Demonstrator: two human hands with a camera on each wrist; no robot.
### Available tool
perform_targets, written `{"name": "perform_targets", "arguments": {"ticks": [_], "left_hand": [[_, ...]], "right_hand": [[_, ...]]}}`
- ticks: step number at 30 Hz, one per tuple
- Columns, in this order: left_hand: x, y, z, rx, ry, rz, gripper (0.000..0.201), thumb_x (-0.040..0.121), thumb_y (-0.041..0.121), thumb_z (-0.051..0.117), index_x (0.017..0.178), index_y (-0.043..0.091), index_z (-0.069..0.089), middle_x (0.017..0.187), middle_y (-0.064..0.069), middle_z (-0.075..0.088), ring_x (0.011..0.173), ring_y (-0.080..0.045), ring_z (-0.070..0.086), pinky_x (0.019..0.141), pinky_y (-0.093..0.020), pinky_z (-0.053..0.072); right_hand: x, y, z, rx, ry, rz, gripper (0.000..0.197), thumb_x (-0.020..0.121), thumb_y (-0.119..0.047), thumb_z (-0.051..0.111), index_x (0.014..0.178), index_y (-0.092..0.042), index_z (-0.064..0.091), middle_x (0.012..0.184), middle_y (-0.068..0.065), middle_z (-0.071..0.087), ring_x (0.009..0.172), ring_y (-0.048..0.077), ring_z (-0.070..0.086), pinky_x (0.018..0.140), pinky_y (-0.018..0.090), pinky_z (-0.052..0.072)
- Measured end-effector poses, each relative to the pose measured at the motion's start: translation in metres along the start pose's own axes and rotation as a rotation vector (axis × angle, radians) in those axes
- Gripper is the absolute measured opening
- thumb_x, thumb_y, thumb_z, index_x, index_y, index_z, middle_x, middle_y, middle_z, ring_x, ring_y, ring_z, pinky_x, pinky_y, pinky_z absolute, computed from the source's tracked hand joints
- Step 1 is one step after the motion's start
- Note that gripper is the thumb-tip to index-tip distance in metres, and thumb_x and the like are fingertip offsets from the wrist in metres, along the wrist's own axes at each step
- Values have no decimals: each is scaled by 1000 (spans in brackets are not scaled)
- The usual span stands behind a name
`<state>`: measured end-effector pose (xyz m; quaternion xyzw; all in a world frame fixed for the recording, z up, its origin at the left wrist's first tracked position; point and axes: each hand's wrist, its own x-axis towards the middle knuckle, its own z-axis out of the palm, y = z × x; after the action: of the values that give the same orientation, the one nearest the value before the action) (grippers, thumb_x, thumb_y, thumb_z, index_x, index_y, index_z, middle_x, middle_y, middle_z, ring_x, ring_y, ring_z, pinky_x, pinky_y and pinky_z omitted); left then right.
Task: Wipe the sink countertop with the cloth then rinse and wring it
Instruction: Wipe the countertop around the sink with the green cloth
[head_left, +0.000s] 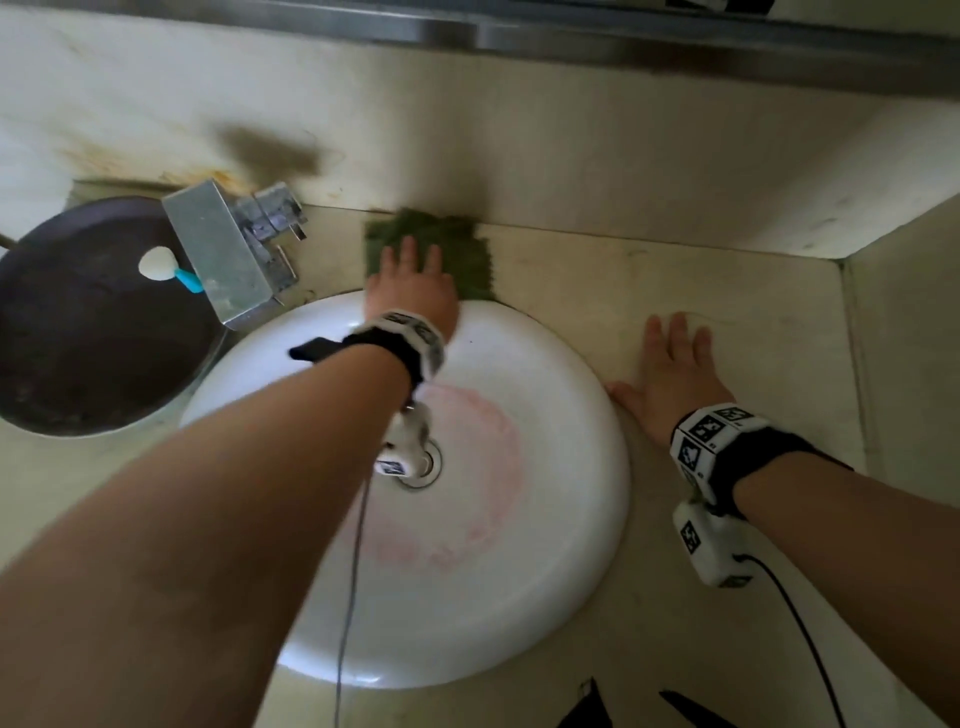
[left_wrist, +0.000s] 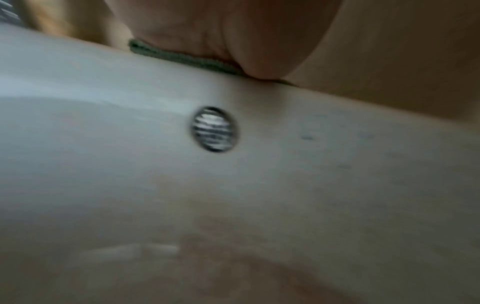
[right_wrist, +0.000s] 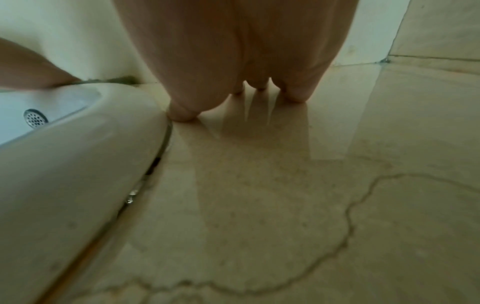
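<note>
A green cloth (head_left: 457, 244) lies flat on the beige countertop (head_left: 727, 291) behind the white round sink (head_left: 545, 374), against the back wall. My left hand (head_left: 410, 280) presses on it with straight fingers. In the left wrist view only the cloth's edge (left_wrist: 182, 59) shows under my palm, above the sink's overflow hole (left_wrist: 214, 129). My right hand (head_left: 670, 364) rests flat on the countertop right of the sink, fingers spread, thumb at the sink's rim. In the right wrist view that hand (right_wrist: 233, 61) lies on the counter beside the sink's rim (right_wrist: 78, 164).
A square metal tap (head_left: 223, 254) stands at the sink's back left. Left of it sits a dark round basin (head_left: 88, 332) with a white and blue object (head_left: 166, 267) on its rim. A side wall (head_left: 904, 338) bounds the counter on the right. A metal ledge (head_left: 571, 36) runs above.
</note>
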<state>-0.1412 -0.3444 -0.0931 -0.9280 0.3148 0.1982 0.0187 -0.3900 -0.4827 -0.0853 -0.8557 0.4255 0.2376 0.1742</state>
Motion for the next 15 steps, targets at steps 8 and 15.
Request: {"name": "perform_targets", "arguments": {"ticks": [8,15], "left_hand": [[23,-15,-13,-54,-61,-231,67,99,25,33,154,22,-5,161,-7,-13,147,-35,-7,117,-52,12],[25,38,-16,-44,-108,-106,71,99,28,42,154,21,-2,161,-10,-10,147,-37,-7,117,-54,10]], "right_hand": [[2,1,2,6,1,10,92,92,-57,45,152,-21,-15,159,5,-21,146,33,-18,118,46,10],[1,0,2,-4,-4,-1,92,92,-55,44,152,-18,-15,159,7,-21,145,35,-17,119,42,4]]}}
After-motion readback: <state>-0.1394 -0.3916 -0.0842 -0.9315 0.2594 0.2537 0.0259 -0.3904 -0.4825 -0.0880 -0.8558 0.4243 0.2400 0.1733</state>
